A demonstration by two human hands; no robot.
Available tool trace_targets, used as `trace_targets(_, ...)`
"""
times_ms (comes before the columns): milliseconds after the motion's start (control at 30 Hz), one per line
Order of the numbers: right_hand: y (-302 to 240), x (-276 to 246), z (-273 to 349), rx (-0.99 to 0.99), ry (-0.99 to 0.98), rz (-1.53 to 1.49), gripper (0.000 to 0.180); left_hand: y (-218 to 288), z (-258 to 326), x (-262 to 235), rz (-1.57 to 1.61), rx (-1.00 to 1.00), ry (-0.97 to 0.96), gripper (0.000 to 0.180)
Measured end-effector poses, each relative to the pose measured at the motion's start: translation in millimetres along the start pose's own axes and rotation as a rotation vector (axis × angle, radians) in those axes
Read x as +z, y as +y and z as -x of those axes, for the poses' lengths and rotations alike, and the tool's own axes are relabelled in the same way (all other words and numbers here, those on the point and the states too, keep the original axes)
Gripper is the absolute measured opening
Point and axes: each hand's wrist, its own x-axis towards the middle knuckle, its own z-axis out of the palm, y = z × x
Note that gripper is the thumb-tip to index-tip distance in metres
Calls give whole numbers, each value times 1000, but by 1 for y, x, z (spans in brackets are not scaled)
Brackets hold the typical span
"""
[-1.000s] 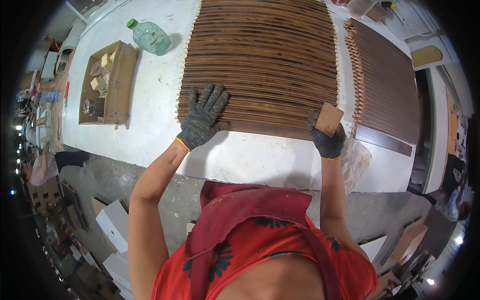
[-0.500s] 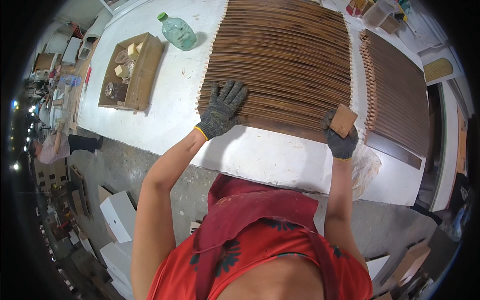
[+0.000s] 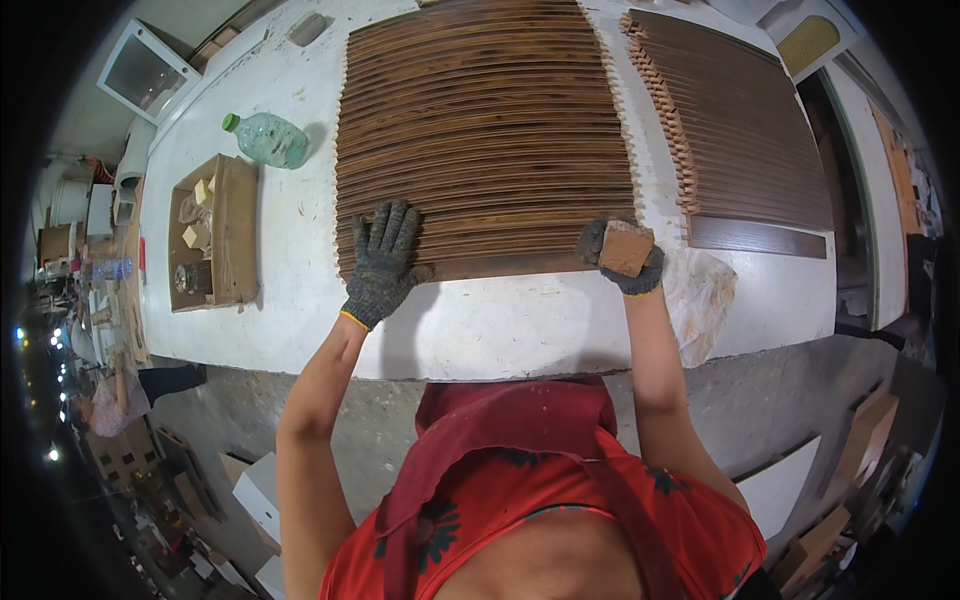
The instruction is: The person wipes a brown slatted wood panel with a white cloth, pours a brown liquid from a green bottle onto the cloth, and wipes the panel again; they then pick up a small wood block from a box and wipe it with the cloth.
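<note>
A broad panel of dark brown wooden slats (image 3: 485, 130) is laid flat on the white worktable (image 3: 500, 325), its near edge set back a little from the table's front edge. The left hand (image 3: 380, 265), in a grey knitted glove, is spread wide and pressed flat on the near left corner of the panel, nothing being held in it. The right hand (image 3: 622, 262), gloved likewise, is closed around a small brown block (image 3: 626, 248), which is held against the panel's near right corner.

The panel is judged stiff along each slat but loose across them (the ragged slat ends at both sides suggest separate strips laid together), so it would likely shift or fan out if pushed sideways; flat downward pressure near an edge appears the safer hold. The block is judged light and rigid, easily gripped from above by its sides.

To the right of the panel a second slatted panel (image 3: 745, 150) lies just beside it, so little room is left on that side. A crumpled plastic sheet (image 3: 700, 295) is spread right of the block, at the table's front edge. Left of the panel a bare strip of table is seen, then a green plastic bottle (image 3: 268, 138) lying on its side and an open cardboard box (image 3: 212, 232) of small items, both apart from the panel.
</note>
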Motion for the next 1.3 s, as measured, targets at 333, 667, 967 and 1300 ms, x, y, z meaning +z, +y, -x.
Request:
trace_targets(333,3,-5,-1,-81,99,27,81,-2,-3,4,-33,13,37,98)
trace_targets(667,-35,117,-67,31,552,892,38,-1,5,-3,24,-10,86,94)
trace_targets(967,62,156,-105,-141,-272,2077,47,-21,7,-1,69,-69,17,101)
trace_targets(1300,64,148,-127,-157,-497,2112,27,-19,11,-8,62,-108,38,105)
